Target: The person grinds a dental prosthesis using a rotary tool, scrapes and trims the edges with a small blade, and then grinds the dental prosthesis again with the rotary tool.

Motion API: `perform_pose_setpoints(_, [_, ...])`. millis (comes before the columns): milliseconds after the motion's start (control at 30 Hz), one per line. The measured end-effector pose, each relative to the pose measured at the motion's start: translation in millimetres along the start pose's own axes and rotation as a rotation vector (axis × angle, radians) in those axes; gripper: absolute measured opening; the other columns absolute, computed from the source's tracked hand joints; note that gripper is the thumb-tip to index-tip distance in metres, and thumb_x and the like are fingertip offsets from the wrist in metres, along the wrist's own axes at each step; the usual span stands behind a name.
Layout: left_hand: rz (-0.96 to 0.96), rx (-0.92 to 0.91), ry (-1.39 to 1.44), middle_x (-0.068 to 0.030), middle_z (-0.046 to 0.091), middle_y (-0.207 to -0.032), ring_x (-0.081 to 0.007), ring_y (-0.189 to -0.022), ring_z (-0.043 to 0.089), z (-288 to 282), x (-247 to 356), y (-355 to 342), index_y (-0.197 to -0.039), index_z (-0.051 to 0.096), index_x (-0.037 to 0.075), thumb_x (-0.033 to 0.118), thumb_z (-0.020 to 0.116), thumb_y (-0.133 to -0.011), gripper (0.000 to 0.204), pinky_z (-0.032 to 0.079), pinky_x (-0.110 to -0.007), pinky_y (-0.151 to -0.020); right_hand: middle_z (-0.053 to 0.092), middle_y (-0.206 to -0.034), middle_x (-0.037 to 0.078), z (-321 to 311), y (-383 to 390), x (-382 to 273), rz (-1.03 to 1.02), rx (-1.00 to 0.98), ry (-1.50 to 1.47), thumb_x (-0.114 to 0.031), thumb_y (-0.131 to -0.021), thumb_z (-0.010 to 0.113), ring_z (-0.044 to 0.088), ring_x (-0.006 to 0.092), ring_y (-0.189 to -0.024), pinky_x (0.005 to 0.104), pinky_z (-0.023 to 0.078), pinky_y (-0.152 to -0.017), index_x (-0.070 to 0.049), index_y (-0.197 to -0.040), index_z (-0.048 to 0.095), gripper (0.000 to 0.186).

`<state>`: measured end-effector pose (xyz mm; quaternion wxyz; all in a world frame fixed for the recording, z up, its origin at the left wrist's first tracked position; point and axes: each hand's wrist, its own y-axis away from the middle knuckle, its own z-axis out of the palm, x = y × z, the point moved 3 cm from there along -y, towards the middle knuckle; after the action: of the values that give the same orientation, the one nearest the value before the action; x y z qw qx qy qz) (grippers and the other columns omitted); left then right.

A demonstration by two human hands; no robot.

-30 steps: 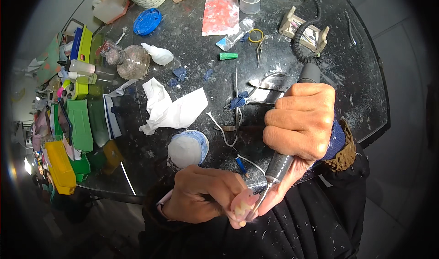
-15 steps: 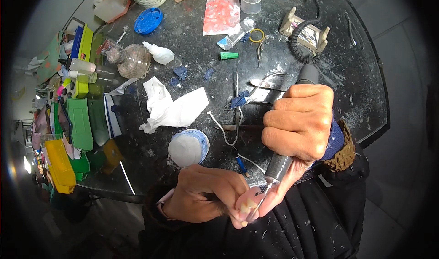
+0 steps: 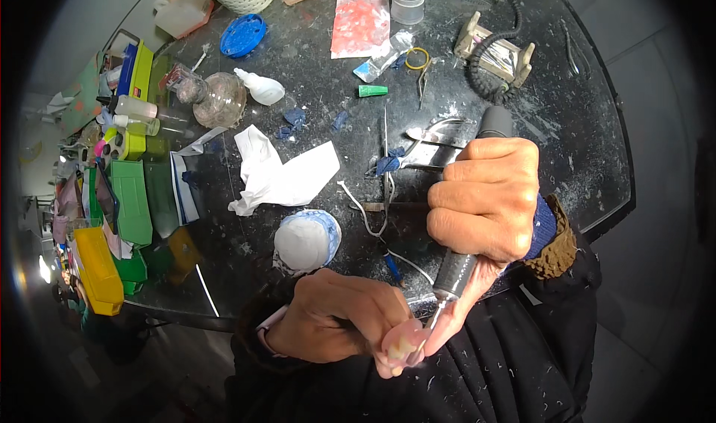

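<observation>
Pinches a pink denture [image 3: 399,346] in the left grip [image 3: 339,315] at lower centre of the frame, below and right of a white plaster lump [image 3: 300,244] on the black worktop [image 3: 574,143]. Clasps a black drill [image 3: 456,274] in the right grip [image 3: 485,199], with its metal bit [image 3: 436,315] at the denture's right edge.

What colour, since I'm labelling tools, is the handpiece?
The handpiece is dark grey to black, best in the head view.

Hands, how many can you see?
2: the left hand, lower middle, holding the pink piece; the right hand, above and right of it, gripping the dark handpiece. I see no others.
</observation>
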<state>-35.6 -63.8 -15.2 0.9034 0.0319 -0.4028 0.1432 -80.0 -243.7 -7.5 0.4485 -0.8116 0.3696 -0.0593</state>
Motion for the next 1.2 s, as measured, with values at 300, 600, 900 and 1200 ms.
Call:
perform_pose_setpoints(300, [0.025,-0.057,0.032,-0.0164,0.066,-0.082,-0.0235,-0.074,0.066,1.9,-2.5,-1.2,-0.071,0.062,-0.004,-0.013,0.066,-0.077,0.011,0.054,-0.031,-0.062,0.044,-0.053,0.000,-2.2,-0.1,-4.0,0.033,0.012,0.011,-0.026,-0.043,0.051,0.042,0.0112,-0.040,0.0268,0.022,-0.039,-0.009,-0.054,0.047,0.020])
perform_pose_setpoints(600, [0.063,-0.136,0.095,-0.0151,0.065,-0.084,-0.0238,-0.076,0.065,5.2,-3.5,-4.5,-0.075,0.063,-0.003,-0.011,0.064,-0.080,0.009,0.054,-0.032,-0.065,0.042,-0.051,-0.001,-2.7,1.3,-8.0,0.056,0.061,-0.045,-0.057,-0.065,0.068,0.040,0.0111,-0.038,0.0263,0.020,-0.039,-0.009,-0.052,0.045,0.054])
perform_pose_setpoints(900, [0.112,-0.196,0.078,-0.0144,0.064,-0.087,-0.0251,-0.079,0.064,2.7,-4.7,-3.5,-0.080,0.064,-0.003,-0.010,0.063,-0.081,0.007,0.054,-0.033,-0.069,0.035,-0.050,-0.002,5.0,2.9,-4.6,0.059,0.088,-0.112,-0.075,-0.051,0.072,0.037,0.0134,-0.039,0.0286,0.020,-0.038,-0.011,-0.053,0.045,0.070])
perform_pose_setpoints(1200, [0.207,-0.208,0.094,-0.0217,0.063,-0.089,-0.0295,-0.077,0.063,3.8,-5.9,-4.0,-0.078,0.061,-0.006,-0.005,0.063,-0.085,0.007,0.055,-0.035,-0.062,0.034,-0.050,-0.002,2.6,1.5,-6.9,0.093,0.030,-0.147,-0.073,-0.051,0.074,0.037,0.0135,-0.039,0.0294,0.019,-0.039,-0.012,-0.052,0.042,0.069])
